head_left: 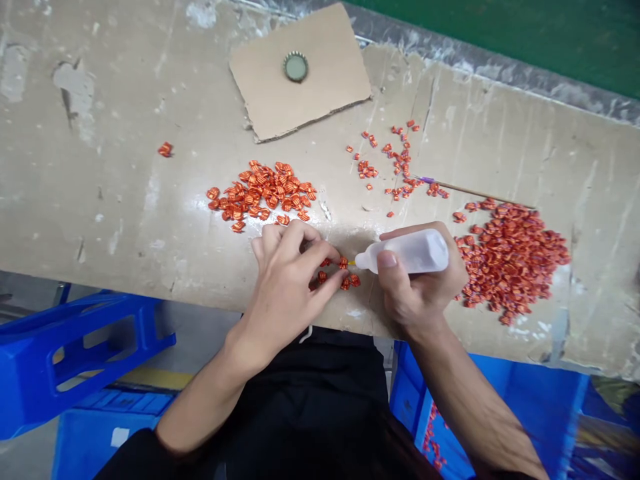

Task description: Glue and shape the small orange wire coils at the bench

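Note:
My left hand (290,267) is closed in a pinch on a small orange striped piece (343,263) near the table's front edge. My right hand (423,280) grips a translucent white squeeze bottle (410,252), tilted almost flat, its yellow tip at the pinched piece. Whether the tip touches it I cannot tell. A few more orange pieces (354,280) lie just under my left fingers. Beyond that hand is a loose pile of orange striped pieces (270,189). To the right of the bottle lies a larger heap of smaller-looking orange pieces (515,260).
A cardboard sheet (320,100) with a bottle cap (296,67) on it lies at the back. A thin stick with a purple end (470,191) rests among scattered pieces. Below the table are a blue stool (30,367) on the left and a blue bin (545,400) on the right.

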### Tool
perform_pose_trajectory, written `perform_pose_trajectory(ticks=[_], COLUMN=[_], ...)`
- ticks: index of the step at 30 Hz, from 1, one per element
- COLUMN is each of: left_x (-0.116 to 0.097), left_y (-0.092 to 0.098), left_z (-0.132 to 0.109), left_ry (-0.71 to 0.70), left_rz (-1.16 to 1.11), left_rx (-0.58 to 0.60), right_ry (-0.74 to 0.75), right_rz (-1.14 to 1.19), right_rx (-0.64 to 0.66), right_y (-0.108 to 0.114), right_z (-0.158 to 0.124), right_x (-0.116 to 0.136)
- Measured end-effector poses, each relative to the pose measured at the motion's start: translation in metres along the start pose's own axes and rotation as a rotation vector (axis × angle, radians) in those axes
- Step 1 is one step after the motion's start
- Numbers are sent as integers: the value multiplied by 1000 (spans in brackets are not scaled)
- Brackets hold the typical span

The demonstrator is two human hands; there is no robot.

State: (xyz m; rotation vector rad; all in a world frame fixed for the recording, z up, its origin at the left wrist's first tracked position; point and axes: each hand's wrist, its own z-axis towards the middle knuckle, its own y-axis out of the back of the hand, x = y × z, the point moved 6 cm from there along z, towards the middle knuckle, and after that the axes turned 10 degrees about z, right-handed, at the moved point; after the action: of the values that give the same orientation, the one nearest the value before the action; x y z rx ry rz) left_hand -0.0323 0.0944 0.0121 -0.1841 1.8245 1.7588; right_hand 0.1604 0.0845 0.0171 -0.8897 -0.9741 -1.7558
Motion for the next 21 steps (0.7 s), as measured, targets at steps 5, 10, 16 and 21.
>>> perform_pose_trajectory(ticks=[5, 10, 16, 21], left_x=[-1, -1, -1, -1], left_y=[2, 3, 3, 4], left_z=[1, 1, 0, 1], left_ry=[-10, -26, -25, -27], left_rz=[-2, -18, -8, -6], left_rx=[14, 34, 18, 15], right_ry=[-29, -25, -35, -17], right_rz=[-35, -52, -63, -56], right_rx=[-12, -23, -16, -29], right_y=[0, 1, 3, 3], right_z=[0, -3, -4, -4], right_x=[-2, -5, -7, -6])
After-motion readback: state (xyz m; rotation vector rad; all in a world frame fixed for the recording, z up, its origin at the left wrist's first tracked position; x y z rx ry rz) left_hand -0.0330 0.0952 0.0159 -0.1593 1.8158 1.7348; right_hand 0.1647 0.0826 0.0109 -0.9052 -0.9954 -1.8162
